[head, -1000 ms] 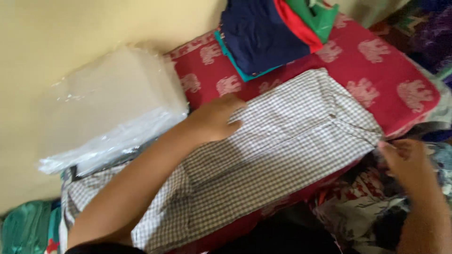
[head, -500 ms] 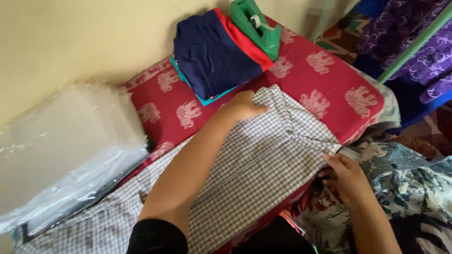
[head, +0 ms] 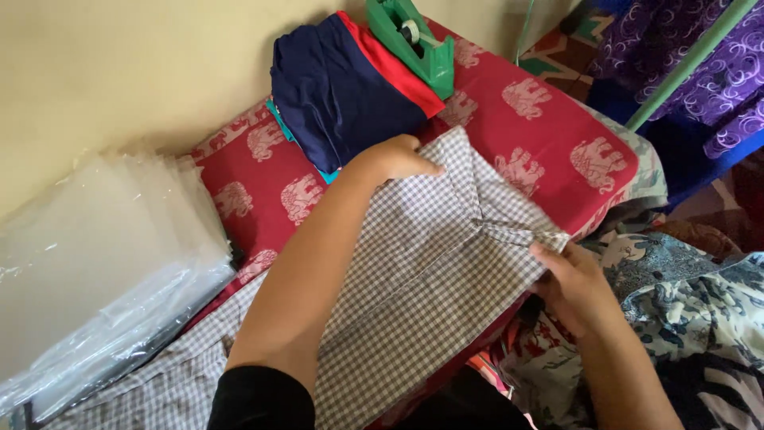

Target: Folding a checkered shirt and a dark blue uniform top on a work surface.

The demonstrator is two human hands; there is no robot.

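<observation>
A grey-and-white checked shirt [head: 430,263] lies spread along a red cushion with white elephant prints [head: 549,119]. My left hand [head: 390,159] presses on the shirt's far top corner, beside the folded clothes. My right hand [head: 569,279] pinches the shirt's near collar corner at the cushion's edge. The collar end of the shirt sits between the two hands.
A folded stack of navy, red and teal clothes [head: 342,87] sits at the cushion's far end, with a green tape dispenser [head: 414,40] next to it. A pile of clear plastic bags [head: 103,271] lies at left against the cream wall. Patterned fabrics [head: 692,302] lie at right.
My left hand slid along the shirt to its top corner. My right hand moved in and took hold of the collar corner. The camera view shifted towards the shirt's collar end.
</observation>
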